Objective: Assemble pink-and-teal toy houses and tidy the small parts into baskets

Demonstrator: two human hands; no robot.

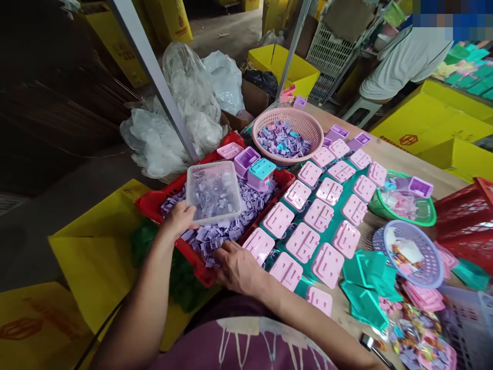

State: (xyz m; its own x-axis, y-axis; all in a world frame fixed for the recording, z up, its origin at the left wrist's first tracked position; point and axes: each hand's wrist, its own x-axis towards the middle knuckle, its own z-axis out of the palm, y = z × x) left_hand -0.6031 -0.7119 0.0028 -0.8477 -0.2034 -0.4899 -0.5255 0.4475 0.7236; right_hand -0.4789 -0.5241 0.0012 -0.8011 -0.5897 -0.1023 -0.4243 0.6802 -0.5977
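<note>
Holding on One Side, Reaching Down on the Other

Curled around the near left corner of a translucent rectangular plastic box (213, 191), the left hand (181, 218) of a person in a purple top (185, 354) grips its rim, thumb uppermost. The box rests over a heap of small lilac plastic pieces (215, 239) in a red plastic crate (200, 270), a loose bed that probably explains the need for a steadying grip. Whether the pieces seen through its clear plastic lie inside or beneath is hard to tell.

The right hand (239, 270) bends over the crate's near edge, fingers pointing down among the pieces; whether they pinch one cannot be told. Crate and box sit close before the body, likely so that both hands can reach them.

One side of the box faces the person and the opposite side points away, toward an open purple plastic box (246, 160) just beyond. Its sides look nearly equal from this angle, leaving its long axis uncertain. To the right, pink rectangular plastic panels (302, 241) stand in slanting rows on a wooden bench (393, 162), the lines running away and rightward, spaced perhaps for easy access. A pink round plastic basket (259, 128) of more pieces stands beyond the crate.
</note>
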